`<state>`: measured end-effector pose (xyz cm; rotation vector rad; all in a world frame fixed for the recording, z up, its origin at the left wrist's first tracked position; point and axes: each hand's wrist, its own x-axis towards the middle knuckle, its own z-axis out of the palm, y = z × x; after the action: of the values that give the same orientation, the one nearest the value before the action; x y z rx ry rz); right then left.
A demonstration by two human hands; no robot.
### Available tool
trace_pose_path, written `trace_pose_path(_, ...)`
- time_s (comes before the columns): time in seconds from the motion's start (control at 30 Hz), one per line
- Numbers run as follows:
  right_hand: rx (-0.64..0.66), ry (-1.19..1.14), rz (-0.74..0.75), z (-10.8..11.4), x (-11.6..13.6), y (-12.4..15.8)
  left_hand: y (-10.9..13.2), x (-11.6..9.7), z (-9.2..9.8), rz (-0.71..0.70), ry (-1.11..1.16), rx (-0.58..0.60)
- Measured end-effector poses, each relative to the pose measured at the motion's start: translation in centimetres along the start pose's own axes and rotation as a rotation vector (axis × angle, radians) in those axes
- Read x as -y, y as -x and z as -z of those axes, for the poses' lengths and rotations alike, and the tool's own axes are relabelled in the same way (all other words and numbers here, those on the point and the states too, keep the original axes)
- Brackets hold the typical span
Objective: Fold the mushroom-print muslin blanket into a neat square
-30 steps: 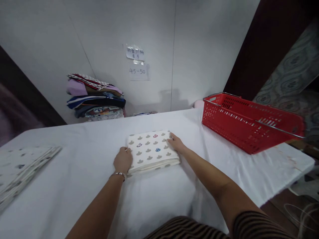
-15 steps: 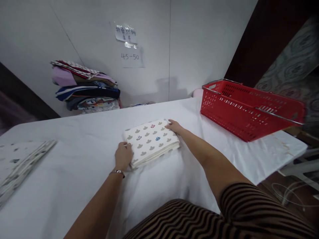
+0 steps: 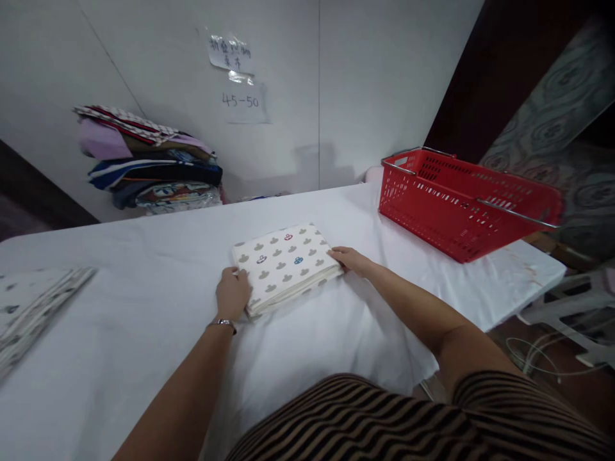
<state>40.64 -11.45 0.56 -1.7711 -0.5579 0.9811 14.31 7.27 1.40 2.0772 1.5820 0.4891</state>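
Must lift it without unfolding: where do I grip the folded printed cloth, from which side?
Take the folded printed cloth by its left and right edges, fingers slid under from both sides, where the left hand and right hand rest. It lies flat, layers stacked at the near edge; a one-sided pinch might spill them.

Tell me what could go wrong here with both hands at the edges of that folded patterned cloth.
The folded cloth lies askew, the left hand at its near corner, the right hand at its right edge; a push from either could fan its layers apart. The white table cover under it looks loose and might bunch up.
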Motion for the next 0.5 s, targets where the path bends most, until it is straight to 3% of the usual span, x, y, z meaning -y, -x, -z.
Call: trace_pose_path(0.5,-0.047,0.001,0.033,-0.56,-0.56,0.25,0.32,-0.04,0.6,0.006,-0.005,0.032)
